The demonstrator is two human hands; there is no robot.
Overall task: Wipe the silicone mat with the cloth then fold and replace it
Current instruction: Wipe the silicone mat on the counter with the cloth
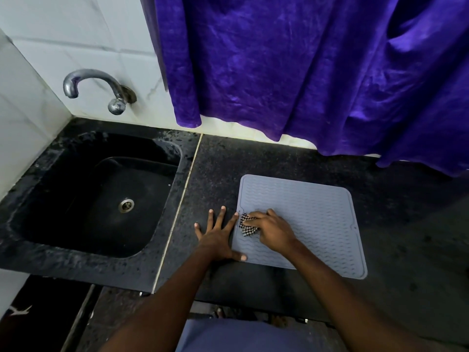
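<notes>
A grey silicone mat (312, 219) with wavy ridges lies flat on the black countertop (213, 174), right of the sink. My right hand (272, 231) presses a small black-and-white checked cloth (246, 224) onto the mat near its left edge. My left hand (218, 236) lies flat with fingers spread on the counter just left of the mat. Its thumb rests on the mat's near left corner and its index fingertip touches the left edge.
A black sink (83, 196) with a steel drain (126, 205) sits to the left. A chrome tap (101, 87) projects from the white tiled wall. A purple curtain (304, 72) hangs behind the counter, its hem reaching the countertop at the right.
</notes>
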